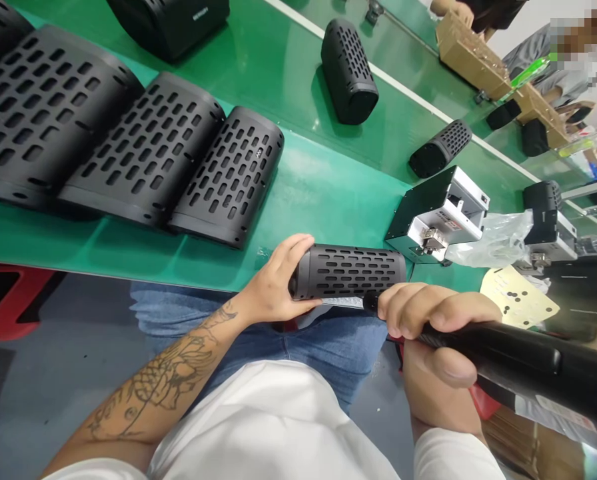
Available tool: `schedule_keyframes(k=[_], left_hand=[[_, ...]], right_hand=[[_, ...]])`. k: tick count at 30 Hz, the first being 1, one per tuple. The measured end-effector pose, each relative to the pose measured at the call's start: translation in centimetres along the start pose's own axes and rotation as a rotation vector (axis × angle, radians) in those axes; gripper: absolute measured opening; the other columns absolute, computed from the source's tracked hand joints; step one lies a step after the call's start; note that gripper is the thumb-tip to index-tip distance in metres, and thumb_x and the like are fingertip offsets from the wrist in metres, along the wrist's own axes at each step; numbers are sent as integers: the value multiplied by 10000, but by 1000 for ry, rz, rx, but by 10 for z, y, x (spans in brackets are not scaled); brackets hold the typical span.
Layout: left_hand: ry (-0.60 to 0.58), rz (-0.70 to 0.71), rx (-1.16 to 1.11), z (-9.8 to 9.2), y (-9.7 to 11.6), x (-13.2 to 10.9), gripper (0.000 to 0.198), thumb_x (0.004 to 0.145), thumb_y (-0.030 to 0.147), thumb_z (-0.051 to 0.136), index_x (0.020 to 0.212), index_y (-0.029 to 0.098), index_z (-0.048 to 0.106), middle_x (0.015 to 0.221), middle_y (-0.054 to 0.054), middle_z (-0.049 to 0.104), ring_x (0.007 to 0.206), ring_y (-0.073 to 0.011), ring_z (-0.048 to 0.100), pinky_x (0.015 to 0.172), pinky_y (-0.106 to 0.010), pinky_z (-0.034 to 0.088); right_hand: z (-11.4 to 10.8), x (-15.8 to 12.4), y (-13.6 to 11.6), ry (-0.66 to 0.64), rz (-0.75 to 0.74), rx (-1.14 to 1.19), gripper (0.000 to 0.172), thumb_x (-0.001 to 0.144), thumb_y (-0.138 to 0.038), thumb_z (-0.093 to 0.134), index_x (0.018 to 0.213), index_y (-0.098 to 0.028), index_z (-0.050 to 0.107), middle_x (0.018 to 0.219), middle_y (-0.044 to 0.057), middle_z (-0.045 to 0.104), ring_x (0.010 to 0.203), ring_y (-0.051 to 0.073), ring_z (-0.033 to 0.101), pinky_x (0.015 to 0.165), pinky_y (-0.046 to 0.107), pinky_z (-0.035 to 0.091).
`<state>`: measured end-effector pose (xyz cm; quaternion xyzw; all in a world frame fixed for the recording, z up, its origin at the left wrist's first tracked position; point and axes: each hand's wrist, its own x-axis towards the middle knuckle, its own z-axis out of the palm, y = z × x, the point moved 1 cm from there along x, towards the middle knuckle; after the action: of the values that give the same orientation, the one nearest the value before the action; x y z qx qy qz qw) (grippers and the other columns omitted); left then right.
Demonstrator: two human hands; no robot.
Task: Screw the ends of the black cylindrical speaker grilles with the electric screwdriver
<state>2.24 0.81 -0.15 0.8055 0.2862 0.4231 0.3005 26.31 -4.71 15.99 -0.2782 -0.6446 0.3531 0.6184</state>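
My left hand (273,287) grips the left end of a black perforated speaker shell (351,272), held level just off the near edge of the green bench (318,193). My right hand (436,340) is wrapped round a black powered screwdriver (518,353). Its metal tip (346,303) lies against the underside of the shell.
Three larger black perforated shells (128,147) lie in a row at the left of the bench. More speaker shells (348,70) sit farther back. A black and white box unit (438,213), a plastic bag (498,240) and a yellow sheet (518,297) lie to the right. Another person sits at the far right.
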Motion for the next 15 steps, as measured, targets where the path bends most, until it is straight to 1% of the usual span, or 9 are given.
schedule_keyframes(k=[3, 6, 8, 10, 13, 15], left_hand=[[-2, 8, -7, -1, 2, 1, 1306, 940, 445, 1039, 1946, 272, 224, 1799, -266, 535, 1700, -512, 578, 1430, -692, 526], [4, 13, -12, -2, 3, 1, 1266, 965, 437, 1016, 1947, 257, 237, 1792, -268, 544, 1695, -508, 587, 1422, -682, 541], [6, 12, -13, -3, 4, 0, 1248, 967, 416, 1013, 1945, 255, 255, 1782, -267, 558, 1681, -507, 602, 1412, -681, 554], [7, 6, -6, -3, 4, -1, 1236, 965, 391, 1009, 1943, 258, 265, 1771, -267, 571, 1665, -505, 619, 1397, -682, 570], [12, -3, 16, -3, 2, -3, 1217, 962, 377, 1003, 1935, 272, 279, 1763, -268, 576, 1647, -500, 633, 1375, -685, 591], [19, -5, 24, -2, -1, -5, 1175, 966, 362, 994, 1919, 278, 312, 1755, -266, 580, 1633, -497, 642, 1361, -692, 600]], right_hand=[[-3, 3, 1, -56, 23, 17, 263, 1032, -469, 926, 1084, -264, 772, 648, -82, 652, 463, 127, 629, 543, 300, 634], [-4, 1, 3, -97, 28, 34, 255, 1041, -460, 916, 1084, -267, 755, 646, -87, 638, 452, 117, 609, 555, 284, 629], [-4, -2, 7, -78, 21, 48, 280, 1057, -508, 900, 1085, -278, 741, 632, -95, 617, 435, 111, 578, 548, 274, 615], [-6, -5, 13, -72, 19, 60, 345, 1054, -590, 895, 1089, -288, 731, 621, -100, 602, 430, 110, 565, 548, 272, 610], [-6, -11, 19, -87, 9, 82, 459, 995, -703, 921, 1107, -301, 730, 620, -101, 611, 433, 115, 576, 554, 277, 611], [-4, -16, 17, -89, 26, 39, 502, 950, -746, 946, 1126, -332, 722, 607, -110, 611, 421, 121, 574, 539, 277, 600]])
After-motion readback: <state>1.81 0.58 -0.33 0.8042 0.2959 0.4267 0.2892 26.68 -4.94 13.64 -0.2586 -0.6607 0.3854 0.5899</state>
